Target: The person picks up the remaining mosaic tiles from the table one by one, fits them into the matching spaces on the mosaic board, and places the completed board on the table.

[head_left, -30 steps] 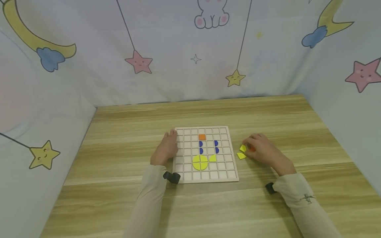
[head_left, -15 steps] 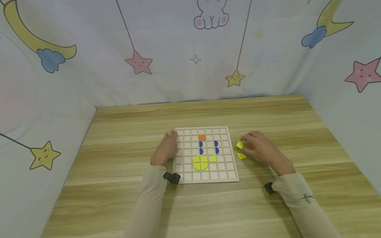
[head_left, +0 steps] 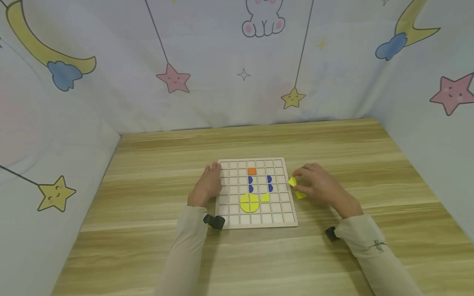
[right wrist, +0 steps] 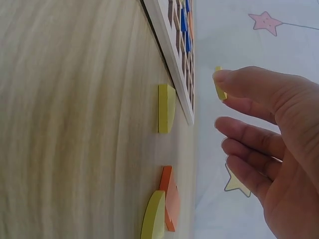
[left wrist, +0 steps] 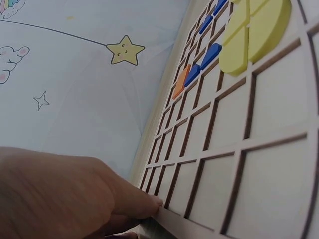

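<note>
1 yellow piece sits pinched in your right hand, raised by the right rim of the grid board; your left hand rests at its left rim, fingers extended. 2 more yellow pieces lie on the table.

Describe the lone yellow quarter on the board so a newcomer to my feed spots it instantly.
On the wooden table lies a pale gridded board. In its nearer half is a yellow circle made of four pieces. The lone yellow quarter sits one cell right of that circle's upper half; unlike those four, it joins no other piece.
</note>
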{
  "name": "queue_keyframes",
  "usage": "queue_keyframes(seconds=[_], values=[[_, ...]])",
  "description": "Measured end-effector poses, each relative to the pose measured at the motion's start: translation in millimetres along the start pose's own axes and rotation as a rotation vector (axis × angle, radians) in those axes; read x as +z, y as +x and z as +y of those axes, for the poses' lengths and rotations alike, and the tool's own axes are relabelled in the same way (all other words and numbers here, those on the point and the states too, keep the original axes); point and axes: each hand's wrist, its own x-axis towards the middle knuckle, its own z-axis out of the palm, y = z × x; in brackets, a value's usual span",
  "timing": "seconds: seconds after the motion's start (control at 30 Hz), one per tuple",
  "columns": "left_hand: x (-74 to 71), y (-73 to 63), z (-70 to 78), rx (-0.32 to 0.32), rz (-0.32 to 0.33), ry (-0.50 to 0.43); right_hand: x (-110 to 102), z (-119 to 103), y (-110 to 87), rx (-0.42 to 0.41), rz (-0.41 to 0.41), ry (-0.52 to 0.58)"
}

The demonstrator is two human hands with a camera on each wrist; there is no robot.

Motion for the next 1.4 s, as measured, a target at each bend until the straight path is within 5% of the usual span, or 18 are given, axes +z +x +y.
queue_keyframes(seconds=[0.93, 1.4], values=[[-0.1, -1.3, 0.0, 0.002, 0.012, -0.006, 17.3, -20.7, 7.2, -0.008, -0.079, 0.049], [1.7, -1.2, 0.3, 0.018, 0.033, 0.014, 23.9, -30.6, 8.9, -0.085, -0.138, 0.04]])
